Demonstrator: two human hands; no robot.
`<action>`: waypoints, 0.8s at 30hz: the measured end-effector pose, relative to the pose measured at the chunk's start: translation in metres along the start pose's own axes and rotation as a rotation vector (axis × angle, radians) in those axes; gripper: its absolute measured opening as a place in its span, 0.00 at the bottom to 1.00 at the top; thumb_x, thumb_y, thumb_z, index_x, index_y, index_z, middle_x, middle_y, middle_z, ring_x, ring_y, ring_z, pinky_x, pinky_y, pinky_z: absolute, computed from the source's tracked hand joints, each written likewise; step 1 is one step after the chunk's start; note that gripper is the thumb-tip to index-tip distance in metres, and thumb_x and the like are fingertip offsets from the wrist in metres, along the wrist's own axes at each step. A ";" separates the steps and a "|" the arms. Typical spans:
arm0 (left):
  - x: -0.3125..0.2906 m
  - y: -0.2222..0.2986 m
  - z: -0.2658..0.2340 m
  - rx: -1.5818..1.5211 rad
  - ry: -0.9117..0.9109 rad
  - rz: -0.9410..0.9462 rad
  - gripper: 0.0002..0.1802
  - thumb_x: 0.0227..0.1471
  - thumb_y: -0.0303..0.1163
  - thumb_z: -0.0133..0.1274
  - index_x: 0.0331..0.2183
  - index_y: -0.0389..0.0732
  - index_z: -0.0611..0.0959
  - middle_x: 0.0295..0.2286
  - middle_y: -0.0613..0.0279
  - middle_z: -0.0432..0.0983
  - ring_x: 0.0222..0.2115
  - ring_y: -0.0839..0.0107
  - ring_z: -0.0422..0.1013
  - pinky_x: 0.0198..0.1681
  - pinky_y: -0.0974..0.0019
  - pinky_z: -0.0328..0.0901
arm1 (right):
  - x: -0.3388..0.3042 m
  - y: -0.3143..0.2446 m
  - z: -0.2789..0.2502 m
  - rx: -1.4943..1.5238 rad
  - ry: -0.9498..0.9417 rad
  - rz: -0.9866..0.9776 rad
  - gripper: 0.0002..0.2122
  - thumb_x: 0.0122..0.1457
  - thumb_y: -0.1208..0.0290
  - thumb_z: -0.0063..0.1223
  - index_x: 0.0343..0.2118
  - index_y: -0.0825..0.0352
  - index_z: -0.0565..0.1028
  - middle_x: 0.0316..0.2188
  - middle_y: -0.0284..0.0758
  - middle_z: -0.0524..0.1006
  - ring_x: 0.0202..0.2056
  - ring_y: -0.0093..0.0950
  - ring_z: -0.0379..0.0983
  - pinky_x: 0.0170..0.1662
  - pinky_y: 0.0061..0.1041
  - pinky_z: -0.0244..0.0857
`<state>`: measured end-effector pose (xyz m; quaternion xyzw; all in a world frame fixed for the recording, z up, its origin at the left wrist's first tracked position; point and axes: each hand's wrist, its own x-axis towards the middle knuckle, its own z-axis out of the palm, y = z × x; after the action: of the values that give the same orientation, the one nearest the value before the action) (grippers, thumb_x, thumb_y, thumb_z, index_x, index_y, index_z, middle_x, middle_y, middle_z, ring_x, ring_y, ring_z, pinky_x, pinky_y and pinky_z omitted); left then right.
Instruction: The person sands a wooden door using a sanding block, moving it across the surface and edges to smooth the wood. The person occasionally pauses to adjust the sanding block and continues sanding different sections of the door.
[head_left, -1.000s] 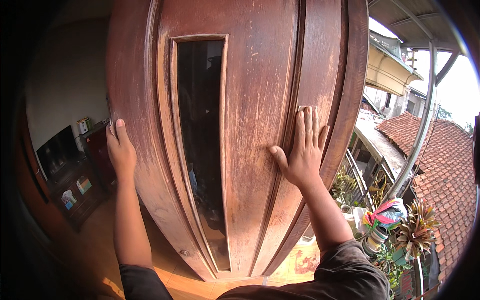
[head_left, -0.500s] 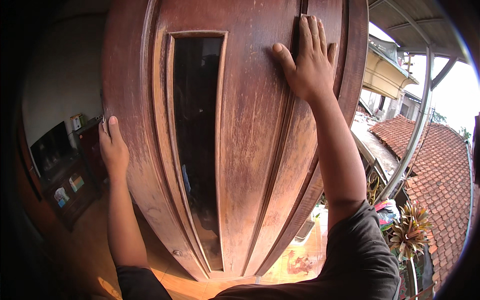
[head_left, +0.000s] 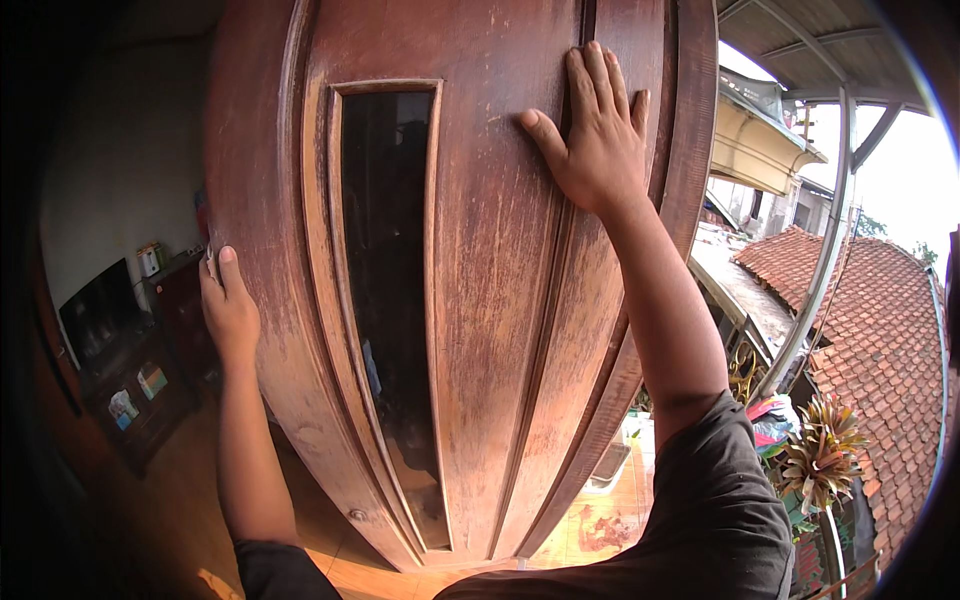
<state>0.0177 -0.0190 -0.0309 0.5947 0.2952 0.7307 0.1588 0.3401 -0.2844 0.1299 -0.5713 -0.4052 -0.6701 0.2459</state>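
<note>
A reddish-brown wooden door (head_left: 495, 260) fills the middle of the view, its varnish worn to pale wood lower down. Set into it is a tall, narrow dark glass pane (head_left: 385, 220) in a raised wooden frame. My left hand (head_left: 232, 315) is closed round the door's left edge, thumb on the near face and fingers partly hidden behind. A small metallic piece shows beside those fingers; I cannot make out what it is. High on the right, my right hand (head_left: 603, 150) lies flat against the wood with its fingers spread, over a vertical groove.
At left, in a dim room, a dark television (head_left: 100, 315) stands on a cabinet (head_left: 150, 415). Orange tiles (head_left: 590, 530) cover the floor. To the right are a spiky plant (head_left: 822, 450), a metal post (head_left: 835, 260) and a tiled roof (head_left: 880, 350).
My right hand sits slightly further left and lower in the view, still flat on the door. The door and surroundings have shifted slightly in view. The left hand keeps its hold on the edge.
</note>
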 end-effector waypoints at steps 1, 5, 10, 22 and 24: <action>0.000 -0.001 0.000 0.005 0.007 0.024 0.36 0.69 0.55 0.39 0.56 0.29 0.74 0.53 0.39 0.74 0.56 0.45 0.69 0.60 0.54 0.60 | 0.031 0.006 0.004 -0.007 0.030 0.003 0.44 0.65 0.31 0.33 0.72 0.64 0.54 0.73 0.42 0.51 0.75 0.38 0.38 0.74 0.53 0.31; 0.001 -0.001 -0.001 0.007 -0.021 0.034 0.36 0.69 0.56 0.39 0.56 0.29 0.74 0.53 0.39 0.74 0.56 0.45 0.69 0.60 0.54 0.60 | 0.031 0.009 0.004 0.098 -0.014 0.099 0.42 0.67 0.34 0.33 0.72 0.65 0.53 0.74 0.43 0.50 0.75 0.36 0.38 0.74 0.50 0.31; -0.002 0.001 0.001 0.015 0.050 0.070 0.35 0.68 0.56 0.42 0.51 0.29 0.76 0.48 0.37 0.77 0.51 0.41 0.72 0.55 0.51 0.63 | -0.131 -0.037 -0.023 0.061 -0.284 0.065 0.46 0.65 0.31 0.32 0.71 0.70 0.52 0.73 0.46 0.49 0.75 0.41 0.36 0.74 0.52 0.22; 0.001 -0.003 0.000 0.031 0.044 0.046 0.36 0.68 0.56 0.41 0.53 0.28 0.75 0.50 0.34 0.75 0.53 0.38 0.70 0.56 0.50 0.63 | 0.029 0.005 0.003 0.045 0.040 0.082 0.41 0.67 0.34 0.31 0.72 0.64 0.54 0.74 0.40 0.50 0.75 0.35 0.37 0.75 0.52 0.30; 0.002 -0.004 -0.001 0.038 0.023 0.036 0.36 0.68 0.56 0.41 0.53 0.28 0.75 0.50 0.34 0.75 0.52 0.38 0.70 0.56 0.50 0.63 | 0.052 0.016 0.004 0.130 -0.067 0.157 0.39 0.69 0.40 0.35 0.72 0.68 0.52 0.74 0.44 0.50 0.75 0.36 0.39 0.74 0.51 0.32</action>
<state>0.0157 -0.0150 -0.0318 0.5943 0.3002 0.7346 0.1309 0.3433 -0.2831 0.1843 -0.6062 -0.4098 -0.6016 0.3204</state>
